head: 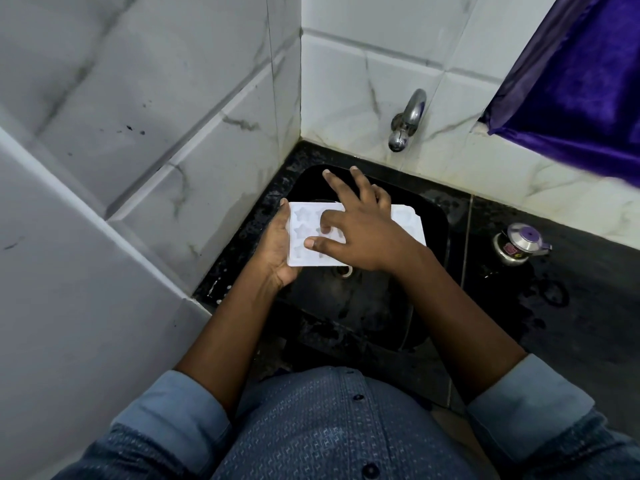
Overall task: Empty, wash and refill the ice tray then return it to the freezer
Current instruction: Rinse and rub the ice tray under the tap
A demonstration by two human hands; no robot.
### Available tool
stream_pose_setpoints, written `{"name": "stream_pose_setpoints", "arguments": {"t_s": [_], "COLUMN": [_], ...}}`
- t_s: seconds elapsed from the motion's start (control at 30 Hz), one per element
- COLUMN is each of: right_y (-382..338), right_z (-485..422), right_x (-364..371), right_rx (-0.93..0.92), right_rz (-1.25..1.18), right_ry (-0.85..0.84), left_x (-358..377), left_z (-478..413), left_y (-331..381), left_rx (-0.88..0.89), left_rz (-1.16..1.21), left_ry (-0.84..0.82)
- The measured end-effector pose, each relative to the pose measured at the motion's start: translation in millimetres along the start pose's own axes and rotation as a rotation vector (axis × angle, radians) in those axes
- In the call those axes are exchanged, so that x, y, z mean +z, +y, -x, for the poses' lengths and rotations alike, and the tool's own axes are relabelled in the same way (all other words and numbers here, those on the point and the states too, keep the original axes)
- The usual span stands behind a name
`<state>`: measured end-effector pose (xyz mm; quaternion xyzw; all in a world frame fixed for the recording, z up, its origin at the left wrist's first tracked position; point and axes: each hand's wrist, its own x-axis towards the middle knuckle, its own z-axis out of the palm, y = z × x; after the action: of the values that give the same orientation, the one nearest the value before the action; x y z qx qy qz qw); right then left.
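A marbled tile wall (pixel 156 116) fills the left. The left hand (pixel 277 252) grips the tray (pixel 300 233) by its left edge, fingers curled under it and thumb on the far corner. The white tray, with star-shaped cups, sits level over the black sink (pixel 363 306). The right hand (pixel 360 233) lies across it, fingers spread, hiding its middle. A steel tap (pixel 407 121) juts behind. Right, on the wet counter, stands a steel pot (pixel 519 247) with an unreadable label, under a purple cloth (pixel 575 81).

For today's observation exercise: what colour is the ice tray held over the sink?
White, with star-shaped moulds; the ice tray shows best in the head view.
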<state>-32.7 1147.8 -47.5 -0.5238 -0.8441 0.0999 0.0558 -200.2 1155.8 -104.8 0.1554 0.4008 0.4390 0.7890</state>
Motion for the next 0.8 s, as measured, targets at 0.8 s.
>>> {"name": "stream_pose_setpoints", "arguments": {"t_s": [0.8], "right_y": [-4.9], "right_z": [4.2], "right_x": [-2.1], "right_rx": [0.055], "right_rz": [0.046], "right_ry": [-0.136], "left_x": [5.7], "left_z": [6.7], "left_y": [-5.2], "left_rx": [-0.027], "left_rz": [-0.045], "left_ry": [0.013]}}
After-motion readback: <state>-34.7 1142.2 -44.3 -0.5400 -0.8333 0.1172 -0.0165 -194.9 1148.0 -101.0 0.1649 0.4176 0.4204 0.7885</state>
